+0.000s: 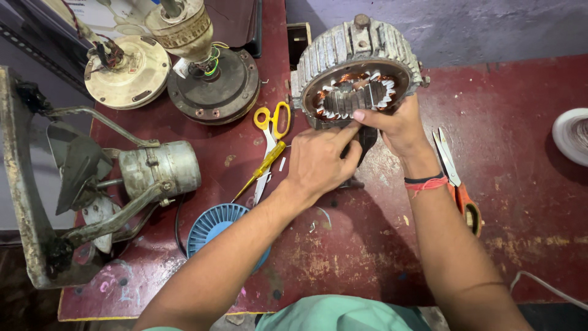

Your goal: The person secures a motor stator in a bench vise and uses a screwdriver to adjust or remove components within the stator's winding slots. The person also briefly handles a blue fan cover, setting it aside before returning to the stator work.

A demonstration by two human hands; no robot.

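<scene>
Hands together at motor stator [358,92] rim | left hand [318,162] pinching | right hand [398,125] gripping it

A ribbed grey motor stator [355,64] is standing tilted on its edge at the far side of the dark red tabletop [527,184], its open round face turning toward the camera and showing copper windings with white insulating slips ringing the dark slotted core
</scene>
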